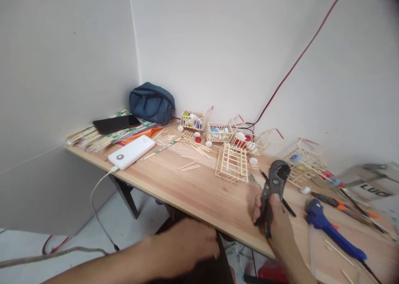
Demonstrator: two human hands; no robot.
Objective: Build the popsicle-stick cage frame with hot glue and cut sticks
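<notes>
My right hand (pixel 274 217) is closed round the handles of black cutting pliers (pixel 273 184), whose round jaws point up over the wooden table (pixel 199 188). My left hand (pixel 187 244) hangs below the table's front edge, fingers curled together; what they pinch is too blurred to name. An upright stick frame (pixel 232 162) stands just left of the pliers.
Small stick baskets (pixel 220 131) with bottle caps line the back wall. A white power bank (pixel 131 151) with its cable, a black phone (pixel 116 123), a blue pouch (pixel 152 102), loose sticks, a blue glue gun (pixel 330 230) and orange-handled tools lie on the table.
</notes>
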